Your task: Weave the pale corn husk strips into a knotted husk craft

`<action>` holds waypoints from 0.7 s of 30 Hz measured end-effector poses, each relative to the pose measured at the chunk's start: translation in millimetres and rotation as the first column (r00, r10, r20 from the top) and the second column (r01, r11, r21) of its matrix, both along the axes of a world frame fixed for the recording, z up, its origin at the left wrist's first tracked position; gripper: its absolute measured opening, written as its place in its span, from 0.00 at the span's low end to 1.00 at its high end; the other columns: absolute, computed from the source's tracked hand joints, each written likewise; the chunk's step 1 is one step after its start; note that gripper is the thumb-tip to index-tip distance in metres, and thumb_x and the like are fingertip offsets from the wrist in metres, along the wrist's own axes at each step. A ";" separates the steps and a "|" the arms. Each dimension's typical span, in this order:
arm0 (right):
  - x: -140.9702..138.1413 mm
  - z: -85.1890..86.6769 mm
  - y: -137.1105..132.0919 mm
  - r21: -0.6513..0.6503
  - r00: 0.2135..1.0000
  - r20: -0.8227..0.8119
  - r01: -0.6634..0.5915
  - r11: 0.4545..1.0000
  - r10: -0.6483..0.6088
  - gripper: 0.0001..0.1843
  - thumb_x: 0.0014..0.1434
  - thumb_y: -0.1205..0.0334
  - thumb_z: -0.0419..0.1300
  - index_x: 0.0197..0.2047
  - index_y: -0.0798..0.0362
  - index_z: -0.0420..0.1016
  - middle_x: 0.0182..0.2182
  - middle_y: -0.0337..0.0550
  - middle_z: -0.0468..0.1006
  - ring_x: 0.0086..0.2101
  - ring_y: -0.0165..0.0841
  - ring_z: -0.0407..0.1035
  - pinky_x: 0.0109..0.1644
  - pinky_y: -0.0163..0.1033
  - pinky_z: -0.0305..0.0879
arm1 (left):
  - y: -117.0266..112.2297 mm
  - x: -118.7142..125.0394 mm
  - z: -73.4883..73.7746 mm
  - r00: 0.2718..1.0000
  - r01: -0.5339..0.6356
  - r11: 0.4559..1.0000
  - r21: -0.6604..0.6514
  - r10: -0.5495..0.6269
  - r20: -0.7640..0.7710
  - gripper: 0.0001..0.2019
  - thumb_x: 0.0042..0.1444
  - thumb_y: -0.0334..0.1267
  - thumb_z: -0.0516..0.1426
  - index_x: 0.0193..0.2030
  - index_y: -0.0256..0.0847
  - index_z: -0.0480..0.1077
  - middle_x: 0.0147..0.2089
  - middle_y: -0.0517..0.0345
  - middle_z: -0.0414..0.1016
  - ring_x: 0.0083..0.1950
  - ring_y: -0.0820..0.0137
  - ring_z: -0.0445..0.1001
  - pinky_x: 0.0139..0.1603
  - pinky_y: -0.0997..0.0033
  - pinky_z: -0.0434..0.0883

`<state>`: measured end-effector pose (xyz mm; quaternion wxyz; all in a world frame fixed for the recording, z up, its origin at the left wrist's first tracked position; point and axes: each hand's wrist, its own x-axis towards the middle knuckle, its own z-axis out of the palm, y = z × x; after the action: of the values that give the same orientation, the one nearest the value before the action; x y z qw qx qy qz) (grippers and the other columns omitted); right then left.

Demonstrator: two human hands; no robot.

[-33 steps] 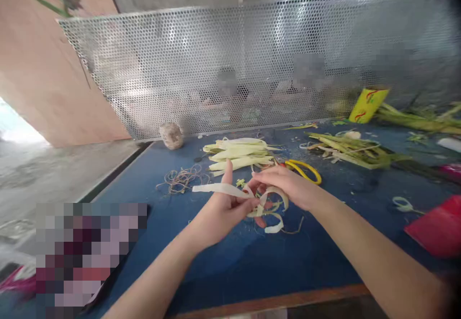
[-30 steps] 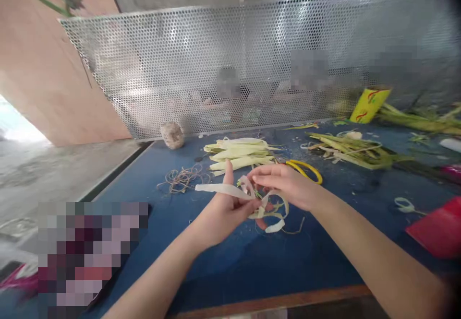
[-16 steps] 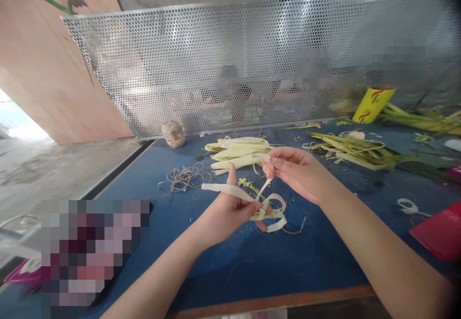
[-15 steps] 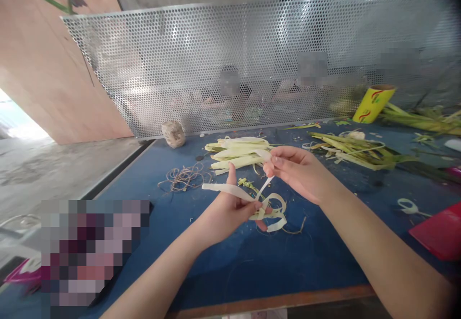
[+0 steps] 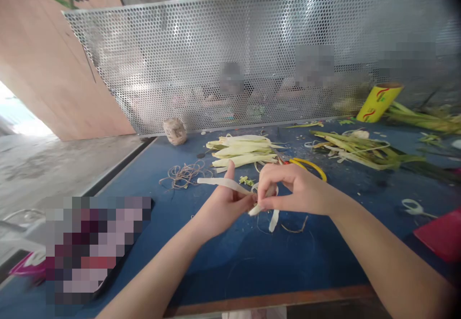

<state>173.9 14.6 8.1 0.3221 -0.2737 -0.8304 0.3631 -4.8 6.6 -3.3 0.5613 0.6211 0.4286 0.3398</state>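
Right hand (image 5: 298,194): pinched shut on the strip (image 5: 219,183); it had dropped from its raised pull half a second before and touched the other hand
Left hand (image 5: 223,208): gripped the same strip, forefinger up
Strip: above the table (image 5: 252,261), loops drawn in, tail toward 9 o'clock
Scissors (image 5: 311,166): lay at 1 o'clock of the hands

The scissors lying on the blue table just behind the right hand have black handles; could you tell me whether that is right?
Not quite: in the head view the scissors have yellow handles, not black. They do lie on the blue table just behind the right hand.
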 end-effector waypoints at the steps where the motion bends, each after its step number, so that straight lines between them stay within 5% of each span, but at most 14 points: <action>1: -0.8 0.0 -0.6 0.042 0.999 0.040 0.005 0.999 -0.007 0.02 0.50 0.64 0.61 0.28 0.53 0.73 0.25 0.38 0.71 0.29 0.28 0.65 0.34 0.35 0.61 | 0.3 -0.6 0.1 0.998 -0.014 1.000 0.006 0.015 -0.059 0.50 0.47 0.32 0.57 0.64 0.31 0.19 0.20 0.67 0.67 0.22 0.74 0.64 0.26 0.72 0.60; 8: -3.1 -5.3 0.2 0.272 0.949 0.218 0.166 0.948 -0.229 0.01 0.50 0.64 0.60 0.27 0.51 0.72 0.25 0.36 0.72 0.32 0.30 0.65 0.44 0.43 0.52 | 2.2 -1.7 -2.4 0.984 -0.010 0.999 0.051 0.019 -0.176 0.48 0.50 0.36 0.54 0.63 0.29 0.19 0.22 0.66 0.63 0.23 0.74 0.59 0.27 0.71 0.57; 18: -8.3 -6.9 -2.9 0.349 0.908 0.250 0.238 0.906 -0.335 0.04 0.51 0.64 0.59 0.26 0.50 0.71 0.22 0.35 0.71 0.33 0.32 0.64 0.45 0.44 0.46 | 0.7 -1.4 -2.6 0.979 -0.010 0.998 0.055 0.021 -0.201 0.47 0.51 0.38 0.54 0.64 0.28 0.21 0.18 0.69 0.57 0.21 0.75 0.52 0.24 0.73 0.51; 21: -9.4 -6.8 -4.4 0.388 0.893 0.253 0.259 0.885 -0.372 0.03 0.51 0.65 0.58 0.26 0.50 0.70 0.22 0.34 0.70 0.33 0.32 0.64 0.45 0.44 0.46 | 1.1 -1.7 -5.4 0.988 -0.048 0.997 0.055 0.055 -0.143 0.45 0.50 0.38 0.55 0.65 0.26 0.29 0.16 0.69 0.57 0.19 0.74 0.52 0.24 0.71 0.50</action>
<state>164.5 10.2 1.2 0.2812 -0.4014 -0.8653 0.1049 -6.5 7.7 -8.7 0.5035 0.6471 0.4753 0.3192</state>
